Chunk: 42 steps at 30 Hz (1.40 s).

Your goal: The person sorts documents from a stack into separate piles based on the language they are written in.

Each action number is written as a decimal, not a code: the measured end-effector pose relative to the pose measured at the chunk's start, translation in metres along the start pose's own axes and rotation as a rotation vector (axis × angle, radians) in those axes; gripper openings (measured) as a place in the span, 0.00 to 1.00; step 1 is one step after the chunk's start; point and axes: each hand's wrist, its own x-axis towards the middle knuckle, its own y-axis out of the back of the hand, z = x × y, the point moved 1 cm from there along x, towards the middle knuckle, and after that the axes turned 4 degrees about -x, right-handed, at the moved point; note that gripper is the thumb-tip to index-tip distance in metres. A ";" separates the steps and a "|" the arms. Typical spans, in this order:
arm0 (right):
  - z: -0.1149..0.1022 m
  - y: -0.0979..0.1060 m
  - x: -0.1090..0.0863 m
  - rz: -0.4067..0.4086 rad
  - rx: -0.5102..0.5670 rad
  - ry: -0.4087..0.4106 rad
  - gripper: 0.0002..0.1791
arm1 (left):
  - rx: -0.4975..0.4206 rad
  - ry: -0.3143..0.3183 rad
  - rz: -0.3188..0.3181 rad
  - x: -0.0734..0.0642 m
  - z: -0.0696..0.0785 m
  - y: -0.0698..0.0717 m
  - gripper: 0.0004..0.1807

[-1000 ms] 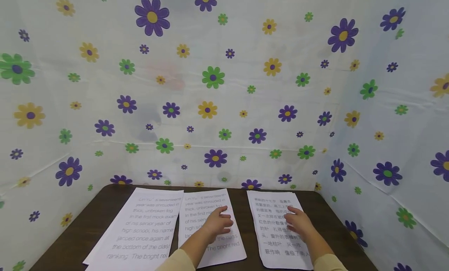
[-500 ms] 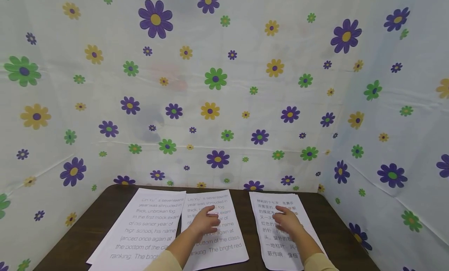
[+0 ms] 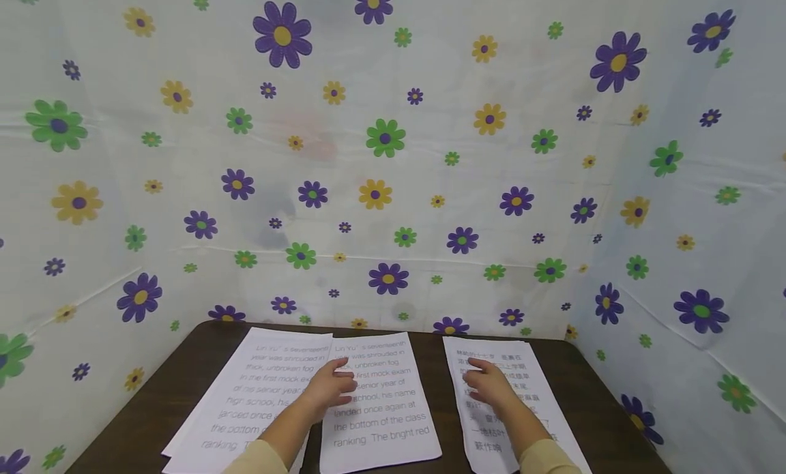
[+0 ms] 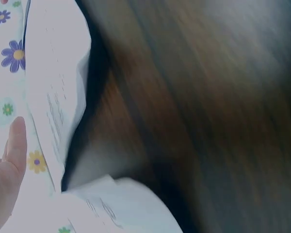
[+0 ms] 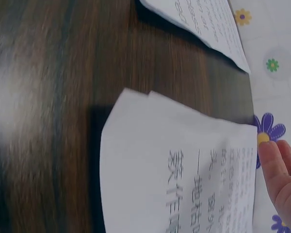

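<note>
My left hand [image 3: 328, 389] is held above the seam between two stacks of printed paper, its fingers spread loosely and holding nothing. Under and left of it is the left stack [image 3: 211, 409], with English text; the middle stack [image 3: 381, 453], also in English, is to its right. My right hand [image 3: 490, 385] hovers over the right stack of paper [image 3: 543, 365], printed in Chinese, and partly hides the lines. Its fingers are relaxed and hold nothing. In the right wrist view, the fingers [image 5: 271, 158] show beyond the far edge of the Chinese sheets.
Everything lies on a dark brown wooden table [image 3: 424, 392] with rounded back corners. White cloth [image 3: 424, 290] with purple, green and yellow flowers walls in the back and both sides. A strip of bare wood separates the middle stack from the right one.
Both hands have swept left over the papers, the left from the middle stack to the seam beside it. The head view has turned slightly left. The papers stay in place.
</note>
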 end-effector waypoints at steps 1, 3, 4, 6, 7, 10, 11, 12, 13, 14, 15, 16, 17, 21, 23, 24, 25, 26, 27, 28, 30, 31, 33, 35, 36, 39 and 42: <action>-0.001 -0.002 0.001 -0.002 0.006 0.004 0.30 | 0.004 0.000 0.008 0.000 -0.001 0.003 0.39; -0.003 -0.006 0.002 -0.005 0.020 0.015 0.30 | 0.015 0.002 0.024 0.000 -0.002 0.008 0.38; -0.004 -0.008 0.002 -0.004 0.025 0.018 0.30 | 0.022 0.005 0.032 0.000 -0.002 0.011 0.38; -0.006 -0.012 0.002 -0.012 0.037 0.023 0.31 | 0.043 0.012 0.052 0.000 -0.004 0.016 0.38; -0.007 -0.014 0.002 -0.015 0.037 0.021 0.31 | 0.051 0.015 0.061 0.000 -0.005 0.018 0.38; -0.007 -0.020 0.001 -0.027 0.040 0.020 0.31 | 0.072 0.031 0.083 -0.001 -0.010 0.025 0.38; -0.006 -0.022 0.001 -0.033 0.039 0.020 0.31 | 0.079 0.036 0.089 -0.002 -0.011 0.028 0.38; -0.006 -0.025 0.001 -0.035 0.036 0.020 0.31 | 0.080 0.043 0.094 -0.003 -0.013 0.029 0.38; -0.005 -0.027 0.000 -0.035 0.029 0.015 0.31 | 0.083 0.049 0.097 -0.003 -0.014 0.031 0.38; -0.005 -0.028 0.000 -0.038 0.027 0.015 0.31 | 0.089 0.057 0.100 -0.004 -0.014 0.032 0.37; -0.005 -0.030 -0.001 -0.042 0.024 0.012 0.31 | 0.096 0.063 0.102 -0.005 -0.014 0.033 0.37; -0.006 -0.032 -0.001 -0.046 0.021 0.010 0.31 | 0.101 0.069 0.104 -0.006 -0.015 0.034 0.37; -0.007 -0.034 -0.002 -0.052 0.025 0.009 0.31 | 0.103 0.074 0.107 -0.007 -0.015 0.035 0.37; -0.009 -0.042 -0.004 -0.079 0.044 0.004 0.32 | 0.095 0.090 0.113 -0.008 -0.017 0.038 0.37; -0.009 -0.045 -0.005 -0.092 0.054 -0.005 0.32 | 0.082 0.101 0.115 -0.009 -0.018 0.039 0.38; -0.009 -0.047 -0.006 -0.098 0.056 -0.010 0.32 | 0.078 0.104 0.116 -0.009 -0.019 0.040 0.38; -0.008 -0.049 -0.006 -0.105 0.056 -0.020 0.32 | 0.073 0.108 0.114 -0.010 -0.019 0.040 0.38; -0.008 -0.050 -0.007 -0.110 0.057 -0.029 0.32 | 0.068 0.113 0.113 -0.010 -0.019 0.040 0.38; -0.007 -0.052 -0.007 -0.118 0.058 -0.038 0.32 | 0.068 0.119 0.115 -0.010 -0.020 0.040 0.38; -0.007 -0.053 -0.008 -0.123 0.054 -0.045 0.32 | 0.066 0.126 0.115 -0.011 -0.019 0.040 0.38; -0.005 -0.056 -0.009 -0.137 0.049 -0.054 0.31 | 0.064 0.139 0.117 -0.011 -0.019 0.040 0.38; -0.005 -0.056 -0.010 -0.143 0.047 -0.057 0.31 | 0.064 0.147 0.118 -0.012 -0.019 0.040 0.38; -0.003 -0.058 -0.011 -0.154 0.047 -0.054 0.31 | 0.064 0.159 0.121 -0.012 -0.019 0.040 0.37; -0.002 -0.060 -0.012 -0.169 0.051 -0.046 0.31 | 0.055 0.162 0.117 -0.012 -0.019 0.039 0.37; -0.002 -0.061 -0.013 -0.175 0.048 -0.044 0.31 | 0.049 0.162 0.112 -0.012 -0.019 0.038 0.37; -0.001 -0.062 -0.012 -0.187 0.034 -0.045 0.31 | 0.034 0.155 0.104 -0.010 -0.020 0.035 0.37; 0.001 -0.062 -0.012 -0.178 0.000 -0.058 0.30 | 0.027 0.138 0.095 -0.007 -0.022 0.030 0.37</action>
